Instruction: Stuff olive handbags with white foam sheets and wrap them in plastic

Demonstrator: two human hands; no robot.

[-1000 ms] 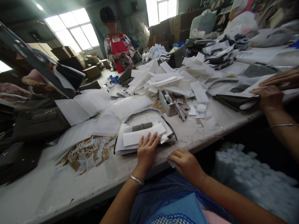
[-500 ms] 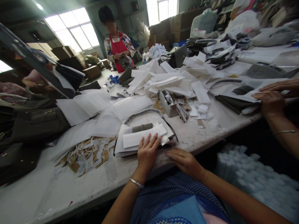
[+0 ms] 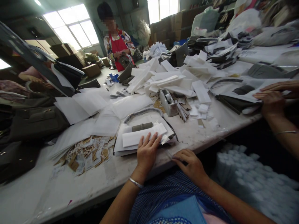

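Head view: handbag [image 3: 142, 127] is lying flat near the edge of the table [image 3: 198, 137], handle loop pointing away from the person.
Left hand [image 3: 147, 152]: fingers are spreading a bit, palm-down, resting over the white strip [image 3: 140, 137] that's lying across the bag.
Right hand [image 3: 190, 165]: it's sitting at the table edge, just right of the bag, fingers bunching up narrow; honestly can't tell if they're pinching anything.
Tape dispenser [image 3: 168, 104]: sitting just past the bag's right side.
Tag pile [image 3: 87, 155]: spreading out left of the bag.
Co-worker's hands [image 3: 272, 101]: resting on another bag [image 3: 233, 102], far right.
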